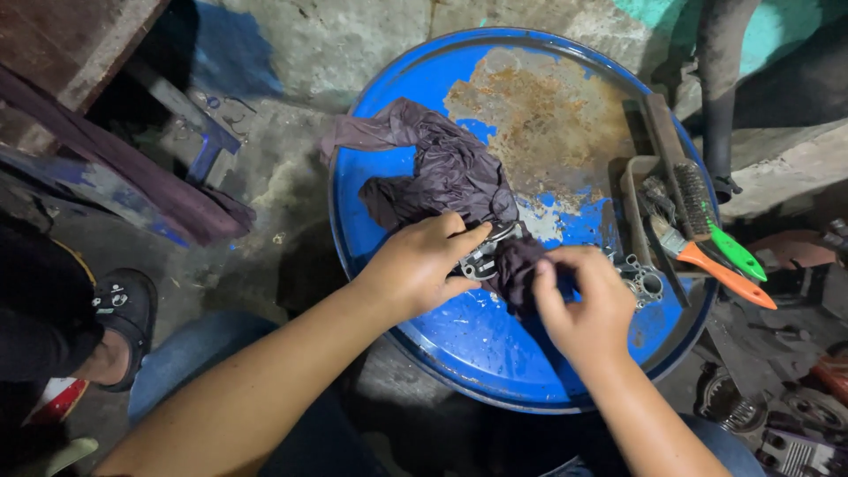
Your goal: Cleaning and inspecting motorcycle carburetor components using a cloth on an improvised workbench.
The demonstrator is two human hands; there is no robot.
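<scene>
Head view: left hand (422, 263) fingers clamp the metal part (484, 258); right hand (585, 305) fingers pinch the rag (446, 168) against it, wiping apparently unfinished.

The left hand (422, 263) grips a grey metal part (484, 256) on the blue drum top (477, 344). The right hand (585, 305) presses a dark purple rag (446, 168) against the part. Brushes (707, 243) with orange and green handles lie at the drum's right edge.
</scene>
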